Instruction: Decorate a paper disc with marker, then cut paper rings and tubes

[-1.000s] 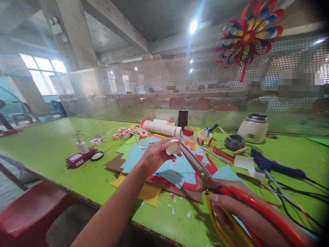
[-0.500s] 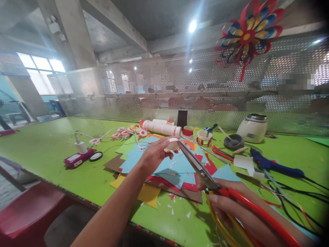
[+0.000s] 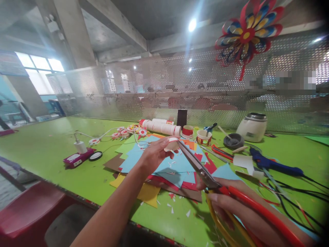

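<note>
Between the fingers of my left hand (image 3: 154, 154) is a small white paper piece (image 3: 170, 145) with a red edge, curved like part of a cup. My right hand (image 3: 231, 202) is closed round the handles of a pair of scissors (image 3: 199, 168), one handle red and one yellow. The blades point up and to the left, and their tips meet the right edge of the paper piece. Under both hands lies a pile of coloured sheets (image 3: 144, 159), mostly light blue, with red, brown and yellow ones showing. Small white and red scraps lie near the table's front edge.
On the green table (image 3: 97, 185), a row of stacked paper cups (image 3: 161, 127) lies at the back. To the right are a blue glue gun (image 3: 277, 166) with black cords, a grey bowl (image 3: 233, 141) and a white jar (image 3: 253, 127). A purple power strip (image 3: 78, 157) sits left.
The view has shifted very slightly. Both hands, the scissors and the paper piece keep nearly the same places.
</note>
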A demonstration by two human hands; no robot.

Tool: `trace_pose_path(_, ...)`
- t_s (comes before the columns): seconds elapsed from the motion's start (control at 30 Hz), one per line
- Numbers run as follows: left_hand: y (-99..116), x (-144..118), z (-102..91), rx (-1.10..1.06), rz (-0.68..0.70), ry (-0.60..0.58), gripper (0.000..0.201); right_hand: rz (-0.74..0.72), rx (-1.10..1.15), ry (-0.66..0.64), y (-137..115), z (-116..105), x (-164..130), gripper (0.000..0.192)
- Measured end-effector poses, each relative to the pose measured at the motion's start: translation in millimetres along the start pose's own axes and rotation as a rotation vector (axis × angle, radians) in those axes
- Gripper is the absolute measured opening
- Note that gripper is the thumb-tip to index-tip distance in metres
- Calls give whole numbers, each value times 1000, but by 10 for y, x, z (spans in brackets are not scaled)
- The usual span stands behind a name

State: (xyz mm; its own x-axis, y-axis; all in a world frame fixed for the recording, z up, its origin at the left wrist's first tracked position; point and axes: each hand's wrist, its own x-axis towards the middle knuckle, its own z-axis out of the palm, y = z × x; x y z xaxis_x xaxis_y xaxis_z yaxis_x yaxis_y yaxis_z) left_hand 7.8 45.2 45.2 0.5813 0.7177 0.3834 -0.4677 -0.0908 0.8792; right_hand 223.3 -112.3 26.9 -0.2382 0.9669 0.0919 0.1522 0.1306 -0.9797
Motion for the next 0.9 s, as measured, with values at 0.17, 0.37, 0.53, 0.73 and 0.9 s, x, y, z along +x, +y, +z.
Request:
trace_pose_path(0.17,-8,-1,8,-41,-16,16,31,73,-103,133,-22,-32,27,13)
trace_pose_path(0.37,-7,8,10,-87,-37,15,31,114,-146,196,-65,-9,-6,16)
trace_pose_path(0.53,-12,16,12,-106,-68,21,28,101,-243,167,-205,89,33,18)
trace_pose_path(0.73,-32,30,5,-86,-115,43,32,100,-148,89,-336,154,97,33)
trace_pose_path(0.9,-51,40,-4,-88,-136,53,34,164,-103,74,-335,179,115,28)
